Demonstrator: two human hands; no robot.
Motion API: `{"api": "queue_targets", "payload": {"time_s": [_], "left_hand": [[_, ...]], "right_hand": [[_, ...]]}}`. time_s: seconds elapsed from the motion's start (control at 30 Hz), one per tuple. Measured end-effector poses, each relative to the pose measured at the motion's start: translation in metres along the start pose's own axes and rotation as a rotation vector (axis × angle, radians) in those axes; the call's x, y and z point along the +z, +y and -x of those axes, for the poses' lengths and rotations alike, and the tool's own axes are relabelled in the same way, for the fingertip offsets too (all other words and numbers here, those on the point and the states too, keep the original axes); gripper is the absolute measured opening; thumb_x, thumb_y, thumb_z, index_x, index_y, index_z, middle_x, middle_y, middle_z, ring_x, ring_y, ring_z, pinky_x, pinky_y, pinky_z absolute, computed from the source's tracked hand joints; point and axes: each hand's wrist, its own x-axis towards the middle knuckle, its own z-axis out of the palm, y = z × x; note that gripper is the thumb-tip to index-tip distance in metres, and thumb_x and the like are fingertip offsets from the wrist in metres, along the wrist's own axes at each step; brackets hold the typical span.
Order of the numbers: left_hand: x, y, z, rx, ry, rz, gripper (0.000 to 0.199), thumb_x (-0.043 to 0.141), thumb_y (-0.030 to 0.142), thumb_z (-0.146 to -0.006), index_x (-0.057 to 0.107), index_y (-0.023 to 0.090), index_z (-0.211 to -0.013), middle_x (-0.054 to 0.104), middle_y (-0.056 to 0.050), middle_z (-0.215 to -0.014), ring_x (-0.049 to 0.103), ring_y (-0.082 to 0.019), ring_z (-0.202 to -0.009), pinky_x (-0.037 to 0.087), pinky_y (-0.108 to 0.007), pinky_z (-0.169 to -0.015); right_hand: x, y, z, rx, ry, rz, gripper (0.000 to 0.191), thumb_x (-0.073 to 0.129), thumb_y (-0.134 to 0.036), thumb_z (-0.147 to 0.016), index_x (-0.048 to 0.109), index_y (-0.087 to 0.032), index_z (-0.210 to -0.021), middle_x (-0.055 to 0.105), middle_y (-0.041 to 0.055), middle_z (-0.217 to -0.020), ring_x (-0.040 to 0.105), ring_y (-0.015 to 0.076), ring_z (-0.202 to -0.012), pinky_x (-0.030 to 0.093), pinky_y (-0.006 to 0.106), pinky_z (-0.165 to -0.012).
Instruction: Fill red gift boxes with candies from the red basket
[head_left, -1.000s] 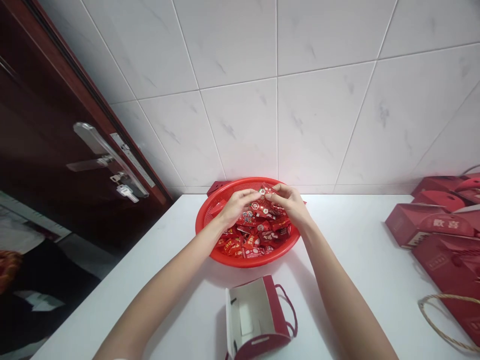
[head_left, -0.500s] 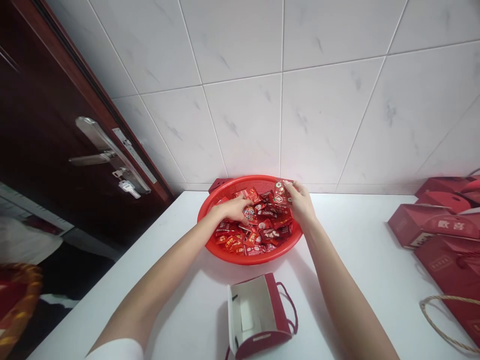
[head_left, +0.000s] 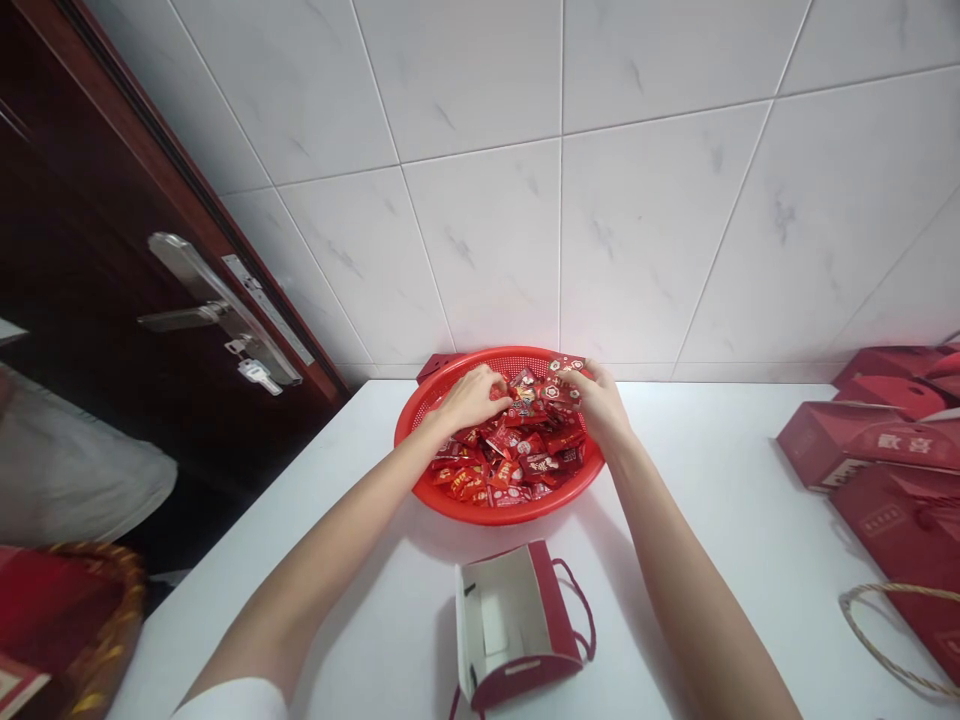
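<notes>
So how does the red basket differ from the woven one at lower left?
The red basket is finely perforated; the woven basket is brownish with a thick rim. The red basket sits on the white table; the woven basket is off to its left, cut off by the picture's edge. Both hold red things.

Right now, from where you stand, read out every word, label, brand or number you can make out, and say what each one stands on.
"歡喜": in pale characters on a red carton at the right.
Dark lettering on that carton's end: partly hidden, not readable.
Small framed mark on the larger red box nearer the camera: too small to read.
Gold and white print on the wrapped packets in the red basket: too small and blurred.
</notes>
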Motion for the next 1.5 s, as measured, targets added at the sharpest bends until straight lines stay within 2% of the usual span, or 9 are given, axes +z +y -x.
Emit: {"api": "queue_targets", "payload": {"time_s": [0.1, 0.2, 0.3, 0.5, 0.67, 0.8, 1.03, 1.33, 1.5], "left_hand": [[0.005, -0.005, 0.004, -0.119, -0.161, -0.103, 0.04, 0.083, 0.04, -0.065, 0.054, 0.023, -0.044, 0.05, 0.0, -0.047, 0.053, -0.021, -0.055, 0.041, -0.032, -0.065], [0.009, -0.008, 0.005, -0.182, -0.3, -0.058, 0.043, 0.088, 0.031, -0.051, 0.048, 0.023, -0.036, 0.04, 0.004, -0.038, 0.043, -0.016, -0.046, 0.032, -0.03, -0.056], [0.004, -0.008, 0.002, -0.164, -0.353, 0.056, 0.033, 0.085, 0.027, -0.05, 0.053, 0.022, -0.04, 0.044, 0.005, -0.04, 0.042, -0.014, -0.047, 0.03, -0.028, -0.054], [-0.023, 0.006, 0.006, -0.1, -0.057, 0.521, 0.034, 0.083, 0.047, -0.062, 0.066, 0.019, -0.07, 0.069, -0.001, -0.074, 0.06, -0.016, -0.07, 0.045, -0.028, -0.07], [-0.024, 0.028, 0.017, -0.023, 0.06, 0.702, 0.041, 0.085, 0.049, -0.065, 0.073, 0.018, -0.088, 0.073, -0.004, -0.09, 0.061, -0.016, -0.076, 0.049, -0.028, -0.072], [-0.019, 0.035, 0.02, 0.077, 0.127, 0.689, 0.031, 0.082, 0.043, -0.069, 0.075, 0.018, -0.087, 0.072, -0.004, -0.092, 0.06, -0.014, -0.07, 0.05, -0.028, -0.066], [-0.017, 0.036, 0.03, 0.283, 0.319, 0.545, 0.015, 0.077, 0.033, -0.076, 0.076, 0.021, -0.068, 0.067, -0.01, -0.121, 0.062, -0.027, -0.117, 0.052, -0.04, -0.099], [-0.01, 0.033, 0.032, 0.354, 0.326, 0.447, 0.019, 0.073, 0.032, -0.082, 0.078, 0.022, -0.067, 0.064, -0.009, -0.125, 0.064, -0.028, -0.116, 0.052, -0.043, -0.101], [-0.009, 0.035, 0.034, 0.363, 0.303, 0.388, 0.018, 0.068, 0.023, -0.083, 0.078, 0.023, -0.067, 0.064, -0.008, -0.125, 0.063, -0.026, -0.114, 0.051, -0.042, -0.101]], "right_hand": [[0.0, -0.001, 0.001, 0.011, -0.009, 0.014, 0.021, 0.074, -0.027, -0.064, 0.061, -0.024, -0.08, 0.069, -0.0019, -0.076, 0.065, 0.0166, -0.067, 0.056, 0.031, -0.061], [0.0, 0.0, 0.0, 0.002, -0.022, 0.015, 0.023, 0.076, -0.029, -0.063, 0.062, -0.023, -0.08, 0.07, -0.0016, -0.076, 0.065, 0.0168, -0.067, 0.057, 0.031, -0.062], [0.0, 0.001, -0.001, -0.008, -0.038, -0.008, 0.024, 0.078, -0.029, -0.061, 0.065, -0.022, -0.079, 0.07, -0.0009, -0.076, 0.065, 0.0173, -0.069, 0.057, 0.032, -0.064], [-0.001, 0.0, -0.004, 0.007, -0.069, -0.073, 0.022, 0.078, -0.028, -0.059, 0.069, -0.021, -0.078, 0.072, -0.0004, -0.075, 0.066, 0.0167, -0.068, 0.056, 0.031, -0.066], [-0.001, -0.002, -0.003, 0.019, -0.083, -0.099, 0.024, 0.079, -0.027, -0.058, 0.071, -0.021, -0.079, 0.072, -0.0007, -0.075, 0.065, 0.0166, -0.067, 0.055, 0.03, -0.065], [-0.001, -0.004, -0.003, 0.047, -0.098, -0.132, 0.023, 0.08, -0.027, -0.056, 0.071, -0.021, -0.076, 0.072, -0.0002, -0.074, 0.064, 0.0158, -0.066, 0.054, 0.028, -0.061], [-0.005, -0.006, -0.008, 0.096, -0.127, -0.174, 0.021, 0.082, -0.031, -0.058, 0.07, -0.021, -0.071, 0.071, -0.0002, -0.072, 0.062, 0.0154, -0.066, 0.051, 0.028, -0.062], [-0.007, -0.003, -0.009, 0.142, -0.272, -0.175, 0.026, 0.084, -0.038, -0.062, 0.073, -0.021, -0.078, 0.075, 0.0015, -0.081, 0.066, 0.0183, -0.075, 0.05, 0.028, -0.064], [-0.006, -0.006, -0.002, 0.122, -0.354, -0.156, 0.031, 0.088, -0.041, -0.062, 0.073, -0.022, -0.081, 0.071, -0.0018, -0.076, 0.061, 0.0143, -0.067, 0.047, 0.026, -0.061]]}}
